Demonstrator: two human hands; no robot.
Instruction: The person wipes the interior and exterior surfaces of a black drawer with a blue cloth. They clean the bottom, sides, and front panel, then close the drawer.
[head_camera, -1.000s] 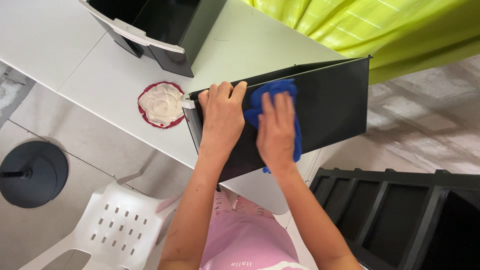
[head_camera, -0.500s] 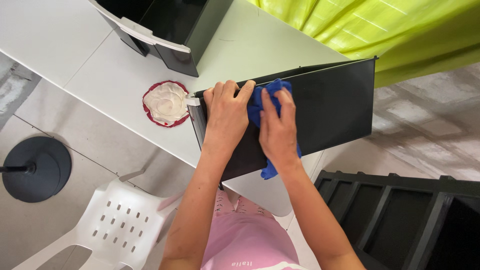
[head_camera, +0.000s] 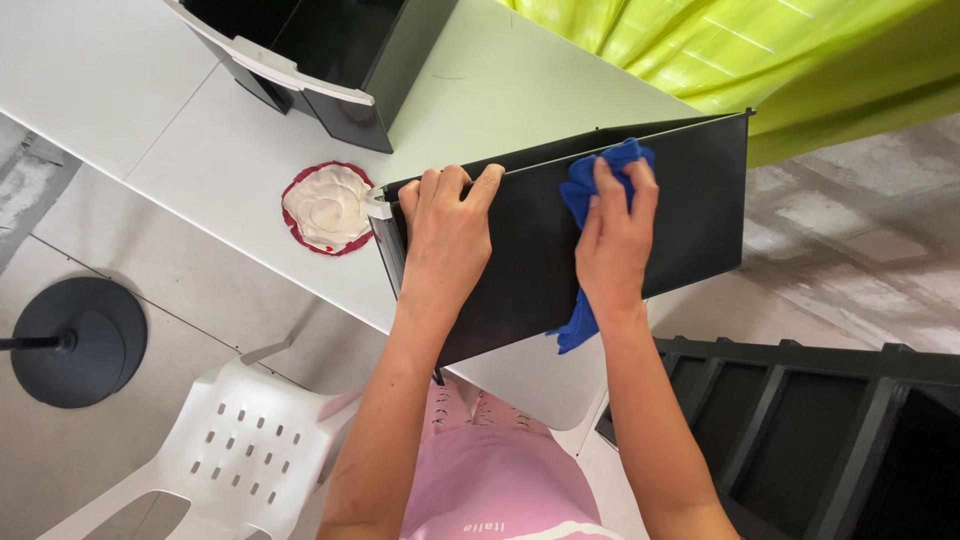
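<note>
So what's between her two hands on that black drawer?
In the head view, only bare black drawer side lies between the left hand and the right hand, which presses a blue cloth.

No packages, labels, signs or screens show in the head view; nothing of that kind stands anywhere here.
</note>
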